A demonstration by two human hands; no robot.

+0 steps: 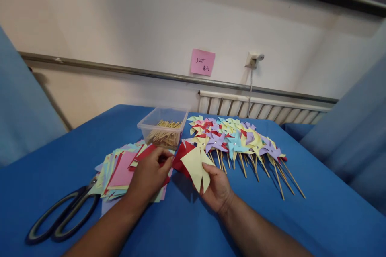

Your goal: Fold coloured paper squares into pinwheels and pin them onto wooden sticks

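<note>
Between thumb and fingers, my right hand [217, 188] grips a pale yellow paper square [194, 164] with slits cut in from its corners. Behind it shows red paper [181, 156], perhaps in the same grip. My left hand [150, 174] is closed in a pinch just left of these sheets, over the paper pile; what its fingertips hold, if anything, cannot be made out. Under and beside that hand lies a loose pile of coloured paper squares [122, 170]. Large scissors [70, 209] with dark handles rest at the pile's left, their blades partly covered by paper.
A clear plastic box [144, 128] of short wooden sticks [165, 132] stands behind the pile. Several finished paper pinwheels [235, 142] on sticks lie to the right. The table wears a blue cloth [301, 225]; a radiator [229, 105] and wall are beyond.
</note>
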